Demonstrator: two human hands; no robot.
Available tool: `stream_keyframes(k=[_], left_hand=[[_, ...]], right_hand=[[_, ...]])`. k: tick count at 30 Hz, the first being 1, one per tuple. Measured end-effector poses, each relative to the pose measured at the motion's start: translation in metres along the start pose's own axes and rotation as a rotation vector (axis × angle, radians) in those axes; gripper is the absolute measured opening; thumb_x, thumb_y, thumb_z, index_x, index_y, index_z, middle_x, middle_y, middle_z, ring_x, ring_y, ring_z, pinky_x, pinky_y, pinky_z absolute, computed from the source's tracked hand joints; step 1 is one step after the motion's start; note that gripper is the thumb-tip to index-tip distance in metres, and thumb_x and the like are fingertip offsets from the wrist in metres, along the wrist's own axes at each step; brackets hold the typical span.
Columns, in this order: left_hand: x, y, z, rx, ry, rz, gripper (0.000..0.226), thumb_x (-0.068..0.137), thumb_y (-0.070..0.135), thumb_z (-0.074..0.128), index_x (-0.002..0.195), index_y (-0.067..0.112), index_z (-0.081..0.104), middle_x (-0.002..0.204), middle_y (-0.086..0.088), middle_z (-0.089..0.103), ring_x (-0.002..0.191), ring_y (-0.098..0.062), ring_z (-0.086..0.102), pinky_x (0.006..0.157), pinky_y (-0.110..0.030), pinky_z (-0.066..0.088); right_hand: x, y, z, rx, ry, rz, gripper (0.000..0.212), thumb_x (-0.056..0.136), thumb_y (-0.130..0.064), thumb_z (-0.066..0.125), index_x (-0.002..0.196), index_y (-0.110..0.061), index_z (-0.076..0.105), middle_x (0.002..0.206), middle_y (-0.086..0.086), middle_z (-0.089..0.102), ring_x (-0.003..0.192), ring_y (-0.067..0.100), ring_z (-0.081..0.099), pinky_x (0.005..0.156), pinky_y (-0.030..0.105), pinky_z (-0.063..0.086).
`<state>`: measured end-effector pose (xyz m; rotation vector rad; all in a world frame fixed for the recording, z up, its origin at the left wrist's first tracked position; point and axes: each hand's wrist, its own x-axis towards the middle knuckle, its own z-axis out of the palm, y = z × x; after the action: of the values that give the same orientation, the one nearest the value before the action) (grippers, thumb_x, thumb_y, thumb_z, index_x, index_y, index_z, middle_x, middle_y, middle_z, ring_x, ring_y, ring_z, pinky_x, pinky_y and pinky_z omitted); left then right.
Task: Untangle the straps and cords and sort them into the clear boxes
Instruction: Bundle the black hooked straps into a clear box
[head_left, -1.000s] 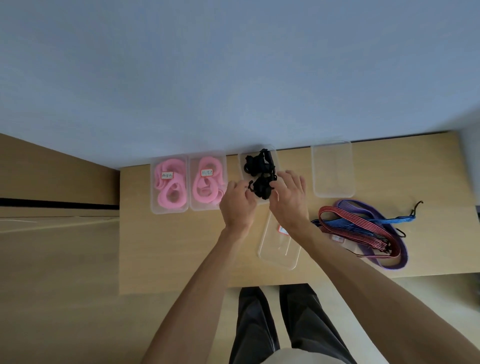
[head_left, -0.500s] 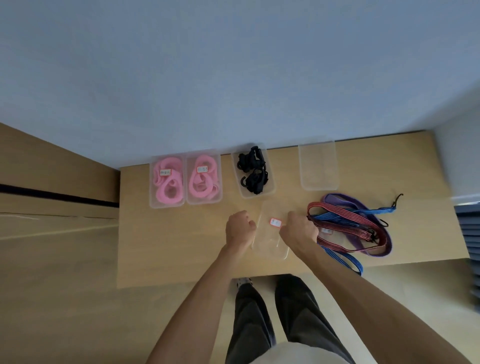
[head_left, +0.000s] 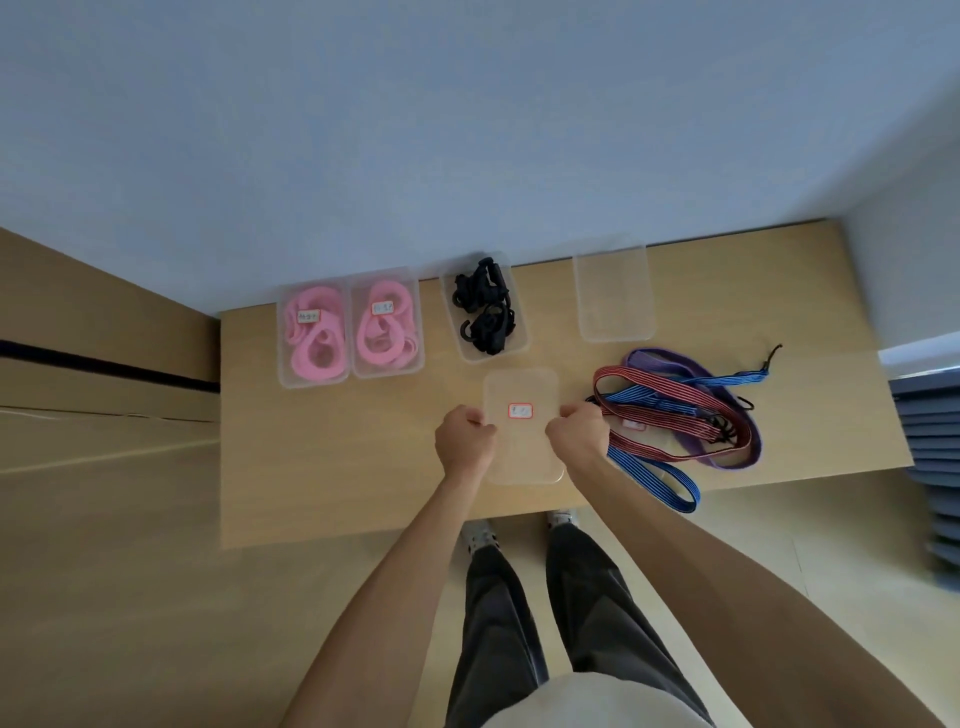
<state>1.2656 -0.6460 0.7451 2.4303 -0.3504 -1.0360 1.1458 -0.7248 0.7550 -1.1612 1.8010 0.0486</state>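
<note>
Left hand (head_left: 464, 439) and right hand (head_left: 577, 435) each curl round a long edge of the clear lid (head_left: 522, 423), held flat above the table (head_left: 332, 467). Left of the lid sit two boxes of soft pink loops (head_left: 314, 335), beyond it the box of black hooked cords (head_left: 485, 314); right of it lie an empty box (head_left: 614, 291) and tangled flat striped straps (head_left: 675, 415). Thin, slick plastic may flex and slip, and the right hand, touching the straps, could snag them.

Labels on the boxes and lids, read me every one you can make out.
None can be read.
Left pink box label: blurred.
Second pink box label: blurred.
Red-bordered label on the clear lid held by both hands: too small.
Label under the tangled straps: blurred.
</note>
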Motion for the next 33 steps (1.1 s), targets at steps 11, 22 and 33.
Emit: stream_keyframes(k=[11,22,33], left_hand=[[0.003,0.05,-0.062,-0.15,-0.014,0.158,0.01,0.08,0.005,0.065,0.078,0.014,0.066,0.079,-0.006,0.071,0.08,-0.025,0.067,0.07,-0.032,0.049],[0.07,0.097,-0.073,-0.147,0.153,0.179,0.008,0.081,-0.008,0.054,0.086,-0.006,0.06,0.078,-0.014,0.055,0.072,-0.022,0.049,0.065,-0.036,0.039],[0.092,0.075,-0.046,0.014,0.121,0.181,0.024,0.088,-0.002,0.056,0.067,0.009,0.052,0.061,0.001,0.048,0.057,-0.014,0.043,0.046,-0.021,0.025]], right_hand=[[-0.017,-0.061,-0.029,0.0,0.099,-0.239,0.029,0.085,-0.002,0.058,0.108,-0.016,0.07,0.105,0.007,0.072,0.091,0.027,0.065,0.075,0.031,0.052],[0.035,-0.15,-0.001,0.01,0.083,-0.361,0.039,0.086,-0.003,0.055,0.12,-0.018,0.067,0.112,0.002,0.07,0.091,0.019,0.066,0.076,0.032,0.057],[0.058,-0.134,0.032,-0.152,0.159,-0.354,0.031,0.083,0.007,0.057,0.109,-0.007,0.066,0.088,0.011,0.063,0.076,0.029,0.065,0.065,0.041,0.059]])
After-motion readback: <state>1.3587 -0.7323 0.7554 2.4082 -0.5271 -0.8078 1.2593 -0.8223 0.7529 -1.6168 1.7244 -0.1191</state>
